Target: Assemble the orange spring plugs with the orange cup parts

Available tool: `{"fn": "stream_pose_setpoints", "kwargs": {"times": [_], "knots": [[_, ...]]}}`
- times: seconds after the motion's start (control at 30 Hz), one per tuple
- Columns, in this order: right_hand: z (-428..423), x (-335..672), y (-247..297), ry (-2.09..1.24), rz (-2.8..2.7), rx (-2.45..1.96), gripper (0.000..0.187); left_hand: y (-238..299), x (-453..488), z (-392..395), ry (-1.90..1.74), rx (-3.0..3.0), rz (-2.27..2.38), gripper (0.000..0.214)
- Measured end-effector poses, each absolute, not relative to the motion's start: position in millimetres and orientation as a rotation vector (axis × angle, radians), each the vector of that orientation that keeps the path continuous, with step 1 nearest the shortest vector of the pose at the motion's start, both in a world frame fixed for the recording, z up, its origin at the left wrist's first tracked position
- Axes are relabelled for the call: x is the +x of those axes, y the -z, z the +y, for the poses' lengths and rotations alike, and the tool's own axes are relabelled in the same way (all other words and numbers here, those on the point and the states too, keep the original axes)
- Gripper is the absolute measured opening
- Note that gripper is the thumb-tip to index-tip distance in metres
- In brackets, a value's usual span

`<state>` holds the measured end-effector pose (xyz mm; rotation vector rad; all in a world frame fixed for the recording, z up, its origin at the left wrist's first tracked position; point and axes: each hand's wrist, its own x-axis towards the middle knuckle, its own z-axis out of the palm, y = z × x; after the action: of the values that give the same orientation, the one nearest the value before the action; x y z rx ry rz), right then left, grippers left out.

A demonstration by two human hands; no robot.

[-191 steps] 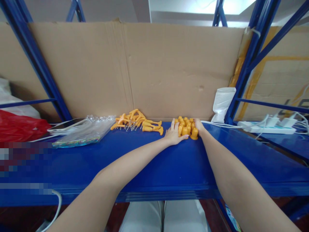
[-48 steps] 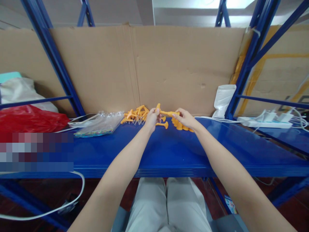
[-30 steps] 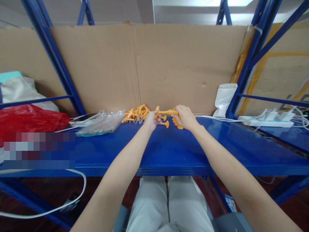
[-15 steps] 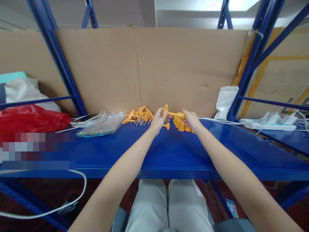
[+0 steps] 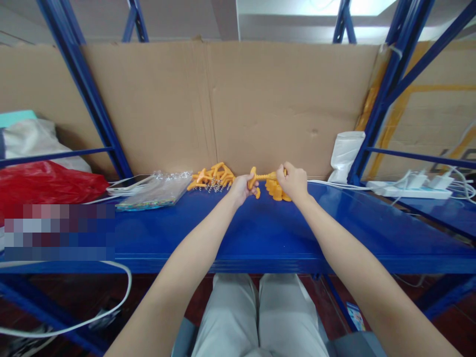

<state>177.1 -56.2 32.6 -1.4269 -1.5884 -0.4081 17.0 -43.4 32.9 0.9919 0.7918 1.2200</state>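
My left hand is closed round the T-shaped handle of an orange plastic corkscrew, above the back of the blue shelf. From the handle a ridged orange shaft runs right into a piece that my right hand is wrapped round; my fingers hide most of that piece. Under it several orange cup-like parts stand close together. Another orange piece lies just below my left fingers. Left of that hand lies a pile of orange handles with metal spirals.
Clear plastic bags and a red bag lie to the left. A white pouch leans at the back right, beside a power strip with plugs and cables. Cardboard closes off the back.
My right hand has turned over, its knuckles now higher, with its grip further round the right-hand piece. My left hand has shifted slightly left, still holding the handle.
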Motion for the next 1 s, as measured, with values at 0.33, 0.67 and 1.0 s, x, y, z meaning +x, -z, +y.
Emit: {"fn": "stream_pose_setpoints", "kwargs": {"times": [0.33, 0.67, 1.0], "knots": [[-44.4, 186.3, -21.6, 0.123, -1.936, -1.218, 0.023, -29.4, 2.8, -34.3, -1.411, 0.929, 0.827, 0.013], [-32.8, 193.5, -17.0, 0.257, -2.122, -1.210, 0.021, -27.4, 2.6, -30.5, -1.507, 0.858, 0.931, 0.010], [-35.0, 211.5, -23.2, 0.557, -1.894, -1.311, 0.037, -27.1, -8.4, -21.2, -1.626, 0.731, 0.979, 0.013]]}}
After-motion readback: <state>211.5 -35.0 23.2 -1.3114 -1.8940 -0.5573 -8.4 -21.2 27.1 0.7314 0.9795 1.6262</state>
